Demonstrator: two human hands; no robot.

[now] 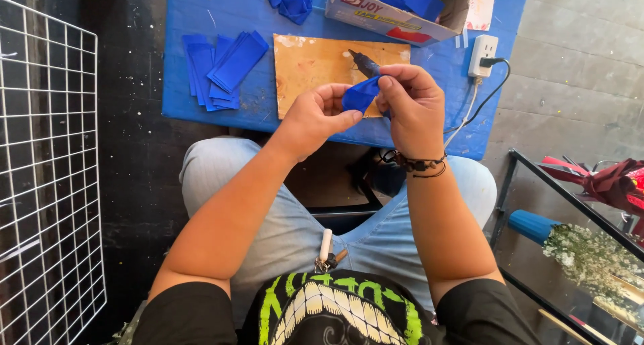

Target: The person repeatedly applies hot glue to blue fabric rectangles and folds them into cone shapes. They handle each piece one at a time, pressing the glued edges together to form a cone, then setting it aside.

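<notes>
One blue ribbon piece (360, 94) pinched between my left hand (315, 117) and right hand (412, 107), both grips clenched on it, above one wooden board (315, 66), one glue gun (364, 64) behind, cut blue strips (221, 66) stacked left on blue desk (201, 9), uncountable.

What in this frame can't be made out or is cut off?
Head view only:
- Folded blue piece: its shape is hidden by the left hand and right hand.
- Dark tool: its lower part is behind the right hand.
- Cardboard box: cut off by the top edge.
- Bouquet: cut off at the right edge.
</notes>
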